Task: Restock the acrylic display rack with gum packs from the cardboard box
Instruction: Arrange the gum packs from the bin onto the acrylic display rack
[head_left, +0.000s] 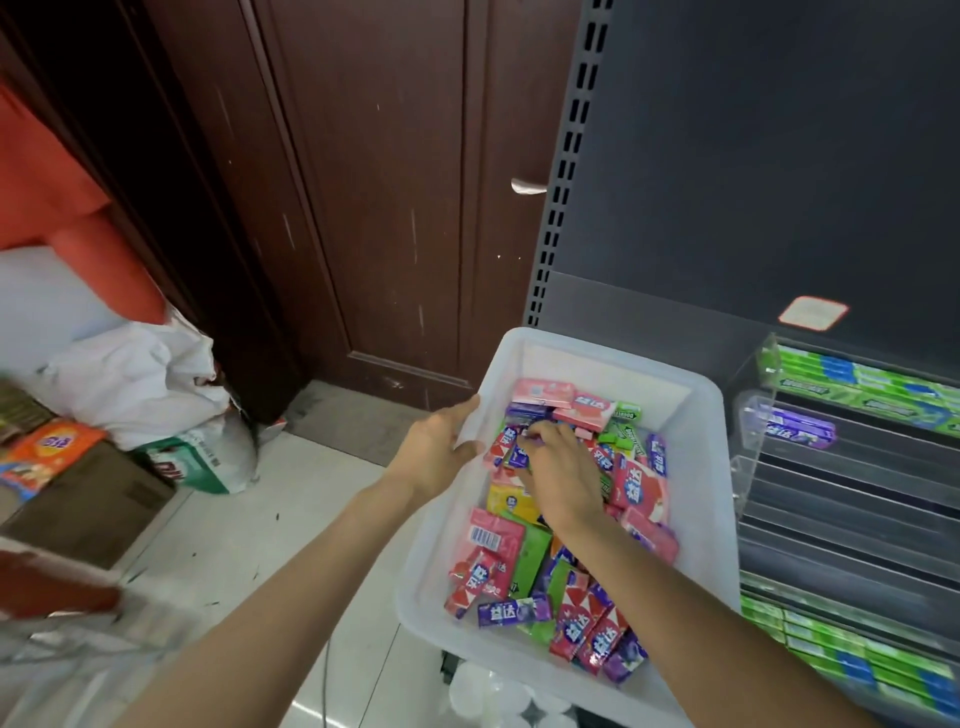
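The gum packs (631, 480), pink, purple, green and yellow, lie jumbled in a translucent plastic bin (696, 415), not cardboard. My right hand (563, 473) reaches in, fingers curled round a purple pack (517, 454). My left hand (441, 447) grips the bin's left rim. Just right stands the acrylic rack (753, 426), green packs (857, 384) in its top tier, one purple pack (802, 430) below. Beyond the bin: a brown door (395, 208).

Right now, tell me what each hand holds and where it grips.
The left hand grips the translucent plastic bin by its left rim. The right hand reaches into the gum packs; whether its fingertips pinch one cannot be told.
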